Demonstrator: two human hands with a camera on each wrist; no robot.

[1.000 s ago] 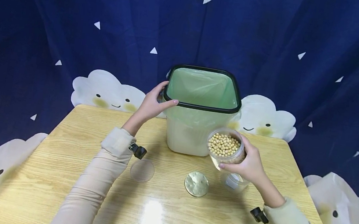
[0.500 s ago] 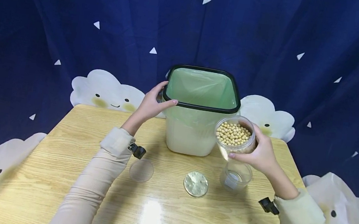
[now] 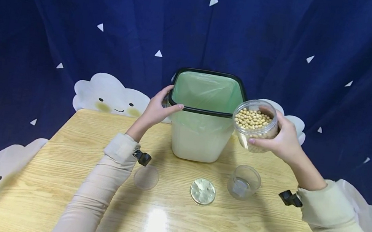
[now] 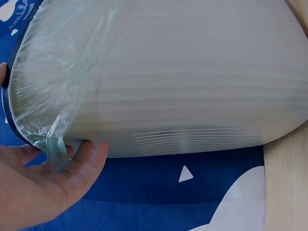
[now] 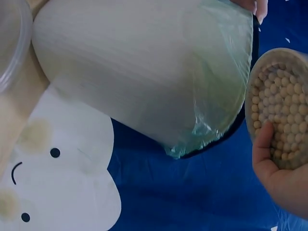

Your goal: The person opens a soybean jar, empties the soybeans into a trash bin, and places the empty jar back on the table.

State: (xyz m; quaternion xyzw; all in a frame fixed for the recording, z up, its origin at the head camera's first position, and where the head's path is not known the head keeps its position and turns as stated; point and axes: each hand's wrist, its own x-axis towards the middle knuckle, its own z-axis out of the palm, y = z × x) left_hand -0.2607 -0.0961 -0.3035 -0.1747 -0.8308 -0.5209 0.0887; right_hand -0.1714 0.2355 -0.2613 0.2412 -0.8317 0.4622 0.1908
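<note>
A whitish trash bin (image 3: 195, 140) with a black rim and a green liner bag (image 3: 206, 89) stands on the table. My left hand (image 3: 157, 108) grips its rim at the left corner, thumb on the front edge and fingers round the side; the left wrist view shows the bag's loose edge (image 4: 57, 154) over those fingers. My right hand (image 3: 286, 141) holds a clear plastic jar (image 3: 260, 143) nearly full of pale round beans (image 3: 252, 119), probably soybeans. The jar is tilted slightly and raised beside the bin's front right corner, overlapping the rim in the head view.
On the wooden table (image 3: 74, 157) in front of the bin lie a clear round disc (image 3: 146, 177) and a silvery round lid (image 3: 202, 191). To their right stands a clear plastic container (image 3: 244, 183). A blue curtain (image 3: 131, 21) hangs behind.
My right hand has lifted the jar of beans up and to the right, from low in front of the bin to rim height, uncovering the clear container. The left hand has stayed put.
</note>
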